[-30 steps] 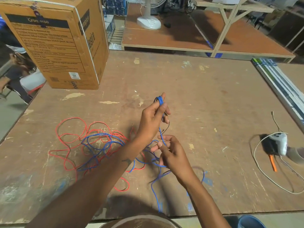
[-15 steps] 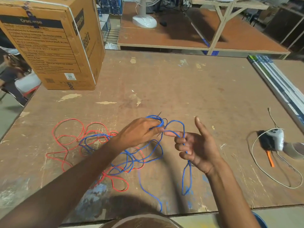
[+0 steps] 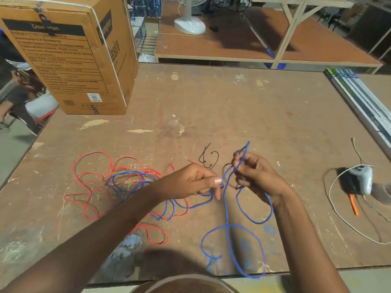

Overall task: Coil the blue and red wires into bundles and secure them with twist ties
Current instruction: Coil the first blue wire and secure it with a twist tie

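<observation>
A long blue wire runs in loose loops from the tangle on the left, between my hands, to the table's near edge. My right hand pinches a narrow loop of it that sticks up past my fingers. My left hand pinches the same wire a little to the left, thumb and forefinger together. The red wire lies tangled with blue strands on the wooden table, left of my hands. Thin black twist ties lie on the table just beyond my hands.
A large cardboard box stands at the table's far left corner. At the right lie a white controller with a white cord and an orange-handled tool. A stack of long flat strips lines the right edge. A person sits at the far left.
My hands have shifted right and apart. The right hand, earlier spread with wire across its fingers, now pinches an upright loop. The twist ties, earlier in my left hand, now lie on the table.
</observation>
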Available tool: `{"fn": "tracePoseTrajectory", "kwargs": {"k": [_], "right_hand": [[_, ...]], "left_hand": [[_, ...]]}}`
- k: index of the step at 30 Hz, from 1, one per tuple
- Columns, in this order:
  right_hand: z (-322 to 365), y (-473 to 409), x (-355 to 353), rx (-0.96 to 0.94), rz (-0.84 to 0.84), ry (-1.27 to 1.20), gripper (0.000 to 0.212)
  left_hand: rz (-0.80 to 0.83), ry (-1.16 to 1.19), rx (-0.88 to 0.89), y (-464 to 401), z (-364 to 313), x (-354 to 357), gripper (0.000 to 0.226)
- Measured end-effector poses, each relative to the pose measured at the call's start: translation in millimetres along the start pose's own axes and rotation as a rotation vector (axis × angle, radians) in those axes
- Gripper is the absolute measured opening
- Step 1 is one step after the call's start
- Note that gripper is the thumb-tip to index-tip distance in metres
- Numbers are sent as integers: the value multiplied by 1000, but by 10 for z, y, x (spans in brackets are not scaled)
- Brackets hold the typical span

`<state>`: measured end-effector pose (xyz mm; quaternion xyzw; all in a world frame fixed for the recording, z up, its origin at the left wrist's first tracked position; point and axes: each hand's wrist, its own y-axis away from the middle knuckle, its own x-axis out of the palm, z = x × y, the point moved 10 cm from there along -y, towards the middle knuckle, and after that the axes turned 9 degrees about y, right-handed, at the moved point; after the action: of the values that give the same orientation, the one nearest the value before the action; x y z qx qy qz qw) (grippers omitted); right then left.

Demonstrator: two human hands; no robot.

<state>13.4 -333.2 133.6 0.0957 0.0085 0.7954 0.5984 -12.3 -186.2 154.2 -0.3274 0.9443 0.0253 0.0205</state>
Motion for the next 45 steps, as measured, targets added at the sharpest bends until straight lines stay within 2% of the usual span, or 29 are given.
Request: {"fn": "tracePoseTrajectory", "kwargs": {"k": [1,3,6,10,15,17,20,21,22,24,26,28,30,32,34,37,43,45], "right_hand": [[-69,-25,47,47,58,-139,11],[-229,-87,2,135,33,-251,8],[-453,-162,-83,213,-79,-79,19],[-599,-156,-41,181,-100,84,25],[-998,-23,-208,321,-34,149,34],[-1029,30,-418,297,-144,3,32],[-991,222,-1002,194,-480,-357,33],[-962,309,-1185,148,-576,-405,34],[-880,408,-1326,98,-658,-359,36],[-561,634,-1416,-30,-817,-58,33],[-92,829,-1147,-240,-881,247,25],[143,822,-622,-351,-719,400,20],[7,646,-114,-269,-448,514,20],[-215,531,259,-209,-283,537,32],[-312,482,436,-228,-277,434,36],[-386,408,474,-211,-323,224,22],[-452,367,456,-131,-246,-28,23],[-487,355,445,-94,-191,-96,24]], "left_hand": [[24,3,3,-7,-33,35,40],[49,-31,17,-34,-88,76,36],[6,-46,25,-65,-113,53,29],[-119,77,39,-94,-134,-88,36],[-185,165,-2,-141,-126,-244,43],[-147,117,-69,-179,-136,-232,46],[-85,29,-151,-229,-179,-182,47],[-70,10,-166,-241,-184,-163,47],[-63,0,-176,-253,-185,-149,47],[-66,-6,-189,-284,-183,-135,47],[-75,-13,-190,-328,-191,-130,47],[-64,-28,-191,-383,-216,-116,48],[-37,-30,-200,-436,-250,-87,48],[-14,-23,-211,-483,-275,-52,47],[-4,40,-214,-510,-277,-12,47],[-31,249,-184,-524,-248,-32,46],[-347,610,-114,-565,23,-470,43],[-400,645,-98,-567,120,-521,43]]}}
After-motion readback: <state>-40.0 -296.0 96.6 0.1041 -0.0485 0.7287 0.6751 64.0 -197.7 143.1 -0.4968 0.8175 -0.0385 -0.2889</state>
